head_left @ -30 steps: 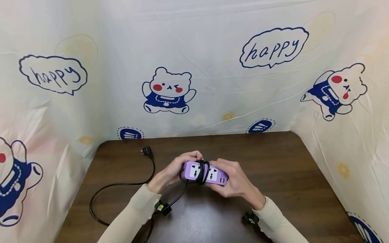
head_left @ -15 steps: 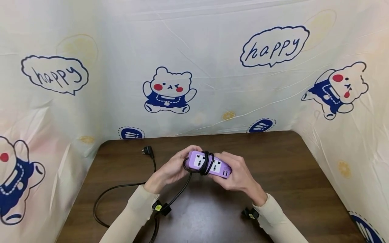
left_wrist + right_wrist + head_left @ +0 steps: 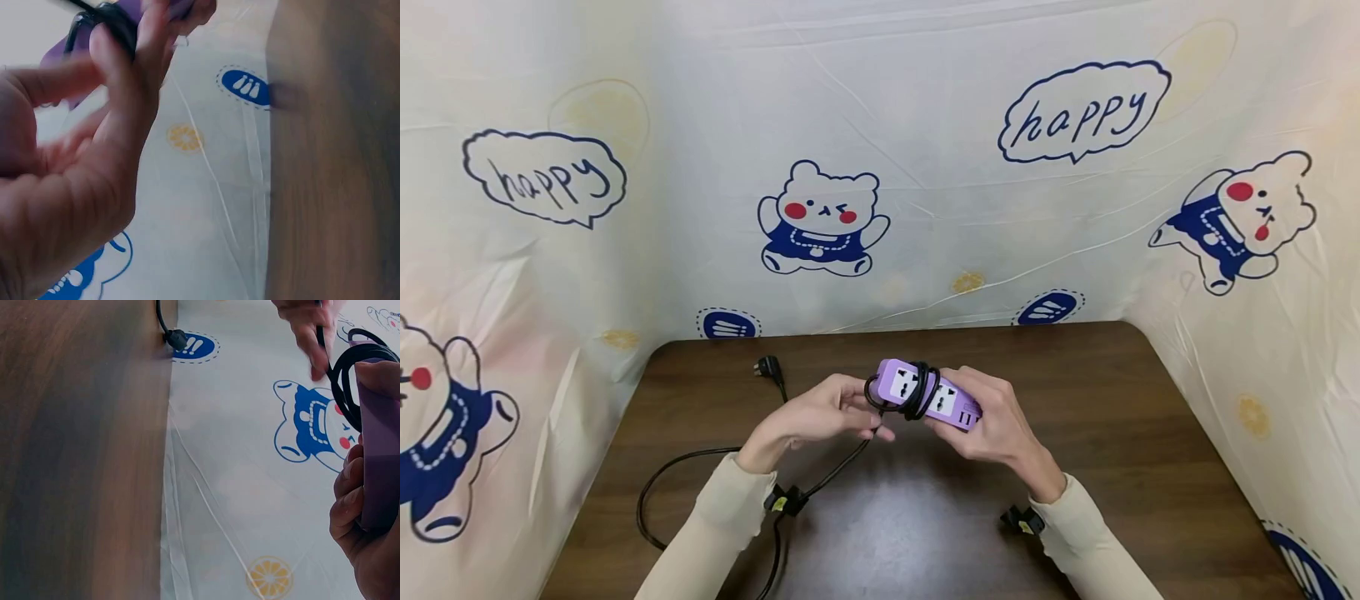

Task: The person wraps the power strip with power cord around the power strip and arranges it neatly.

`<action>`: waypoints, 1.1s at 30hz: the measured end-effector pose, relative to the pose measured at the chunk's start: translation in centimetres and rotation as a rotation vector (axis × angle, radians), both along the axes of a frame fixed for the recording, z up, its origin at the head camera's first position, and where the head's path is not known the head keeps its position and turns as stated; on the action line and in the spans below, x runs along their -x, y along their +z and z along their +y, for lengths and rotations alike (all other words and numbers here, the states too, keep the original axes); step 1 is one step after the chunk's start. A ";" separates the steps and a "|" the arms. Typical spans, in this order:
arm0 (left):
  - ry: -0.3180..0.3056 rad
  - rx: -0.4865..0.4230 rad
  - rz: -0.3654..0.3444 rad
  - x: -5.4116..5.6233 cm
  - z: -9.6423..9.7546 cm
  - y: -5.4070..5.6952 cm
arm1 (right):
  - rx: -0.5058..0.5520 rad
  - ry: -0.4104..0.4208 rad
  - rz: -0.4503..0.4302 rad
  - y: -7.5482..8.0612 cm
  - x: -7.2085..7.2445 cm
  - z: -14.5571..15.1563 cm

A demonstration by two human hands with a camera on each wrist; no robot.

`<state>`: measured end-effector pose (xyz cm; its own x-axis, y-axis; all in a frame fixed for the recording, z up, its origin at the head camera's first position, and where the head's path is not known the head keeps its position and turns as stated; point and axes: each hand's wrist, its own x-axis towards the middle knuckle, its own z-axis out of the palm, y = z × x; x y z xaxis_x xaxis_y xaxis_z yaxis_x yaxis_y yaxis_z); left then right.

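Note:
A purple power strip (image 3: 944, 398) with white sockets and USB ports is held above the table, its right end tipped lower. My right hand (image 3: 996, 419) grips that end, with the thumb on one side and curled fingers on the other in the right wrist view. Several turns of black power cable (image 3: 917, 392) circle the strip's middle. My left hand (image 3: 820, 413) is at the strip's left end, thumb and fingers around the cable just below it; its fingers (image 3: 119, 69) blur in the left wrist view.
The loose cable loops over the brown wooden table (image 3: 1112, 433) at the left, passing the left wrist's camera. Its black plug (image 3: 768, 367) lies near the back left edge. A printed curtain (image 3: 925, 208) encloses the back and sides.
The power strip has risen and shifted slightly right in my right hand. My left hand has left the strip's end and come down to the cable beside it.

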<state>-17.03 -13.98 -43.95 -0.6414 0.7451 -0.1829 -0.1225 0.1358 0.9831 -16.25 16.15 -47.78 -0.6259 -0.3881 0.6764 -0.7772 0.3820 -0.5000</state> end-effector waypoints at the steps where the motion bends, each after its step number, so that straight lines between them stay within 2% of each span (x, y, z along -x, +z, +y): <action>1: -0.042 0.002 -0.006 0.0 -0.1 0.0 | 0.006 -0.014 -0.001 0.1 0.1 0.2; 4: -0.128 0.001 -0.020 -0.1 -0.1 -0.4 | 0.037 -0.073 -0.005 0.3 0.3 0.7; 6: -0.122 0.018 0.000 -0.2 0.1 -0.7 | 0.044 -0.101 -0.015 0.5 0.5 1.1; 14: 0.069 0.097 0.134 -1.4 1.5 -1.5 | 0.018 -0.115 0.010 0.6 0.5 1.5; 16: 0.102 0.115 0.195 -1.9 1.8 -1.7 | 0.014 -0.127 0.007 0.7 0.4 1.5; 20: 0.181 0.173 0.364 -3.6 2.7 -2.4 | 0.003 -0.147 0.001 0.9 0.5 1.6; 24: 0.320 0.229 0.514 -5.7 4.2 -3.5 | -0.002 -0.156 -0.006 0.7 0.7 1.5; 28: 0.437 0.259 0.586 -7.4 5.8 -4.6 | -0.021 -0.162 -0.026 0.1 0.7 1.3; 33: 0.556 0.268 0.648 -8.7 6.9 -5.3 | -0.041 -0.177 -0.041 -0.7 0.6 1.1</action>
